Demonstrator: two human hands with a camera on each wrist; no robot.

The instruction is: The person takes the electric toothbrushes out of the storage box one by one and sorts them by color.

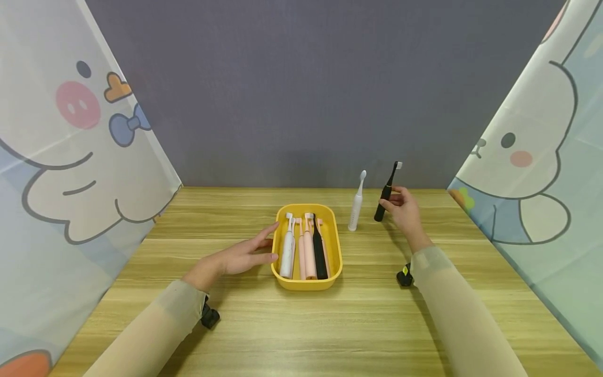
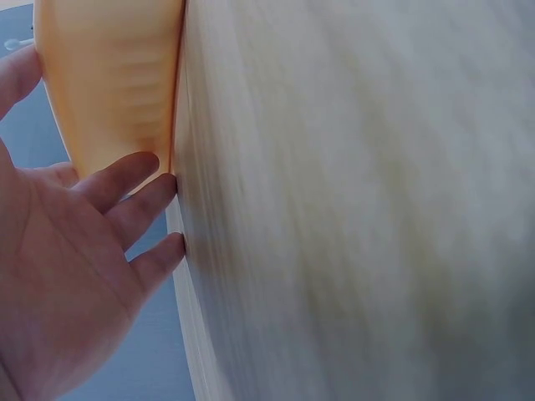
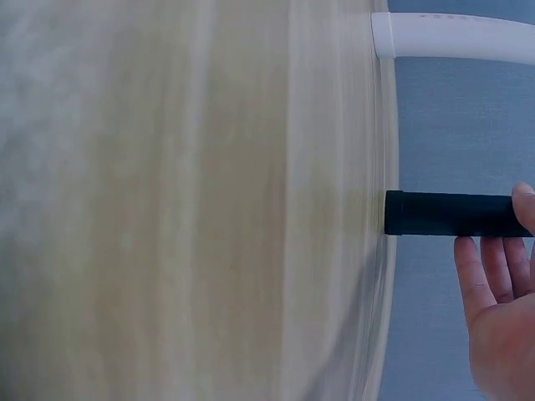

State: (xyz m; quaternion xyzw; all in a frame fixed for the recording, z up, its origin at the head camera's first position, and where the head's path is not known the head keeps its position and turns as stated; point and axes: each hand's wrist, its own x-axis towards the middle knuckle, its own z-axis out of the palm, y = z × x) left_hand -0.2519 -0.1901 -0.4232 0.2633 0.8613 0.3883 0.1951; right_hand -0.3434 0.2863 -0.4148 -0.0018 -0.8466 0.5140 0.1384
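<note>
My right hand (image 1: pixel 402 209) pinches a black electric toothbrush (image 1: pixel 385 198) between thumb and fingers. It is upright, brush head up, its base right at the table top. In the right wrist view the dark handle (image 3: pixel 447 215) shows with the fingers against its side. To its left a white electric toothbrush (image 1: pixel 356 209) stands upright on its own. My left hand (image 1: pixel 240 255), fingers extended, rests at the left side of a yellow tray (image 1: pixel 307 284). Inside the tray lie several toothbrushes: white (image 1: pixel 287 254), pink (image 1: pixel 309 256) and black (image 1: pixel 319 254).
The wood-grain table (image 1: pixel 301 330) runs back to a grey panel (image 1: pixel 301 94). Cartoon-printed sheets hang at the left (image 1: pixel 70 173) and right (image 1: pixel 532 157). The white toothbrush stands between the tray and my right hand.
</note>
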